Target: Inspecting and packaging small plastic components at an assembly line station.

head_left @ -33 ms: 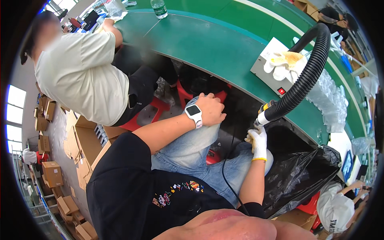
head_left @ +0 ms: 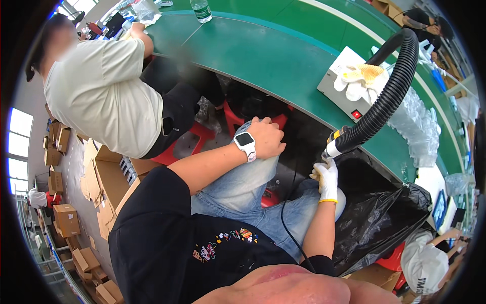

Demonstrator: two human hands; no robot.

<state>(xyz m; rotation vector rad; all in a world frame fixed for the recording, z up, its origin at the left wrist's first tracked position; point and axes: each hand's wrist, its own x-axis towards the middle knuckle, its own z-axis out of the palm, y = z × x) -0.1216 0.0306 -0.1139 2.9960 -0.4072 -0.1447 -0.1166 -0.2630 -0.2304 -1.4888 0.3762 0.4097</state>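
Bare apart from a white smartwatch (head_left: 245,142) at the wrist, my left hand (head_left: 265,138) rests on my left knee (head_left: 253,169), fingers loosely bent over the denim and holding nothing. My right hand (head_left: 326,181) wears a white knit glove with a yellow cuff edge. Its fingers close around the metal tip of a nozzle (head_left: 331,151) at the end of a thick black corrugated hose (head_left: 400,83). The hose arches over a light grey box (head_left: 336,96) with a red switch. White gloves with a yellow palm (head_left: 362,81) lie on that box.
A green worktable (head_left: 253,61) curves across the front, bearing a water bottle (head_left: 201,11) and stacked clear plastic trays (head_left: 417,124). A co-worker in a white shirt (head_left: 109,96) sits at left. Black plastic sheeting (head_left: 379,223) hangs at right. An open carton (head_left: 112,177) and a thin black cable (head_left: 286,223) are nearby.
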